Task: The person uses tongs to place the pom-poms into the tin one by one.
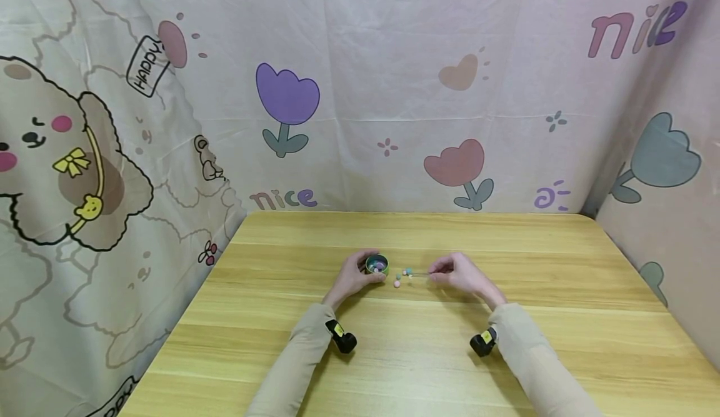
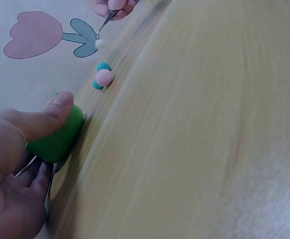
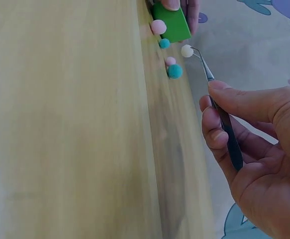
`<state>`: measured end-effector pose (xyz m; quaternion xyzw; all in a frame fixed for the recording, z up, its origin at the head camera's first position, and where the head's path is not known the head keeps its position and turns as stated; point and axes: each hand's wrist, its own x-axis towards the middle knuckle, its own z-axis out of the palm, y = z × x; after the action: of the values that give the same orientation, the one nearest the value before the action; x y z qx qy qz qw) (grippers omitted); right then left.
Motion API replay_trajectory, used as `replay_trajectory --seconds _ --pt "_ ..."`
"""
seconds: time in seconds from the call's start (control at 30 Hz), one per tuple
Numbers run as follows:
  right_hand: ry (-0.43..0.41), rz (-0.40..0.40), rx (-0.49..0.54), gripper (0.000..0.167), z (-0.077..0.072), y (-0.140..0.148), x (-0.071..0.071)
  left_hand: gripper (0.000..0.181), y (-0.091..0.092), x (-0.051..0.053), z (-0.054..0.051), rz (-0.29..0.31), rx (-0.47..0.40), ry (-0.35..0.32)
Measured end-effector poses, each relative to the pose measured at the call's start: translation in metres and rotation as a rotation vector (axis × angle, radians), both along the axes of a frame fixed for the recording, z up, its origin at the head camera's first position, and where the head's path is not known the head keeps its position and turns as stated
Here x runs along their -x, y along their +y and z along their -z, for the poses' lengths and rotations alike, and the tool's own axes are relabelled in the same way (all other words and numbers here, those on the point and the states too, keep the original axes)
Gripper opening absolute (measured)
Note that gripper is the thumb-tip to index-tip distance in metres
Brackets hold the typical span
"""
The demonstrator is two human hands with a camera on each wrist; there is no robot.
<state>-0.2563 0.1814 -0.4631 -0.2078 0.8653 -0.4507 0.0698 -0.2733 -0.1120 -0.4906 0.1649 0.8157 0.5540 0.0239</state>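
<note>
My left hand (image 1: 353,274) holds a small green container (image 2: 60,142) upright on the table, thumb on the near side and fingers around the far side. Small balls lie inside the container. My right hand (image 1: 462,272) grips metal tweezers (image 3: 230,134) between thumb and fingers. A cream-white ball (image 3: 187,51) is at the bent tweezer tips; whether it touches the table I cannot tell. Between the hands lie a larger pink ball (image 3: 158,27), a small teal ball (image 3: 164,43), a small pink ball (image 3: 170,60) and a larger teal ball (image 3: 174,71).
The light wooden table (image 1: 405,354) reaches back to a printed cloth (image 1: 371,92) that hangs behind it and along the sides. A black wrist camera (image 1: 344,341) sits on the left cuff, and another black camera (image 1: 482,343) on the right cuff.
</note>
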Motion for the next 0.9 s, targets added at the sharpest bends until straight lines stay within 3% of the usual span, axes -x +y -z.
replay_trajectory --seconds 0.5,0.9 --pt "0.018 0.059 0.016 0.011 -0.005 -0.012 0.002 0.063 0.0 0.0 -0.001 -0.007 0.006 -0.004" --pt "0.039 0.062 0.03 0.009 -0.01 -0.028 0.006 0.064 0.0 0.0 0.0 -0.008 0.012 -0.003"
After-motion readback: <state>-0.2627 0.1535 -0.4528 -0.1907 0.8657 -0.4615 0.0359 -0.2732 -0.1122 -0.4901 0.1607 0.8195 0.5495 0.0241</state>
